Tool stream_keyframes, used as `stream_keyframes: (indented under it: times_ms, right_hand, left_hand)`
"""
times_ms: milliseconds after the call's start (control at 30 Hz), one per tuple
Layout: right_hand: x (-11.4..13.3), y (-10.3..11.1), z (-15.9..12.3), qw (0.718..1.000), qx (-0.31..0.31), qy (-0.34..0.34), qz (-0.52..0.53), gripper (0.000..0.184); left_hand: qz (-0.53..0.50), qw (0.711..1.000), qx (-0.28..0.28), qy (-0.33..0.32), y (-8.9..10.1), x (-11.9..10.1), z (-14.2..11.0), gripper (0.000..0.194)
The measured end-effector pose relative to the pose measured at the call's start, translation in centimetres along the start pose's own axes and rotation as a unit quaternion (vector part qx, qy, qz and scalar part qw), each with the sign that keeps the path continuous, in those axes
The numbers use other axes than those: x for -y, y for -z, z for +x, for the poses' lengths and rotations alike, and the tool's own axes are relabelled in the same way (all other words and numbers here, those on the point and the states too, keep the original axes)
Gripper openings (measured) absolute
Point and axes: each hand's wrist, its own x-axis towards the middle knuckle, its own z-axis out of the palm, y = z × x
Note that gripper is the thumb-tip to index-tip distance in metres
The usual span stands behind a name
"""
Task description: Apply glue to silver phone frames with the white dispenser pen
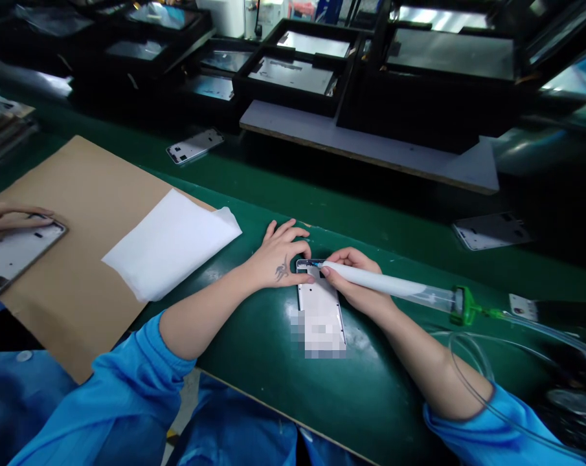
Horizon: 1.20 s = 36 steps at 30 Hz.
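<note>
Blue sleeves up front, both hands meeting at the top end of a phone frame

Sleeves aside, the frame (320,309) lies flat on the green desk (254,336) with its long axis running straight away from the person, near end blurred out, far end under the fingers; left hand (278,259) sits just off the top-left corner, fingers curled down and thumb pressing the top edge, pinning it rather than gripping; right hand (353,278) is closed pen-style round a white dispenser (390,286) that comes in from the right, nearly crosswise to the frame, its tip touching the top edge right next to the left thumb; a green fitting (462,305) and clear tube (472,369) trail off right; so the right hand does the work; at far left another person's hand (6,219) rests on a second frame (15,252) on cardboard (79,213), beside a white sheet (171,243).
</note>
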Motion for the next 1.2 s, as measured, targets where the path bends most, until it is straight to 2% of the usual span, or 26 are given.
stream_keyframes:
  times_ms: [567,867,1200]
  right_hand:
    - [-1.0,0.4,-0.1,1.0,0.01,-0.002,0.0,0.034]
    - [-0.9,0.8,0.0,1.0,0.008,0.017,-0.011,0.028]
    - [-0.4,1.3,-0.2,0.999,-0.027,0.037,-0.021,0.025]
  left_hand:
    - [-0.002,1.0,0.011,-0.001,0.4,-0.4,0.0,0.04]
    - [0.005,1.0,0.004,-0.015,0.0,0.0,0.2,0.041]
    - [-0.006,1.0,-0.004,-0.029,-0.6,0.2,0.8,0.043]
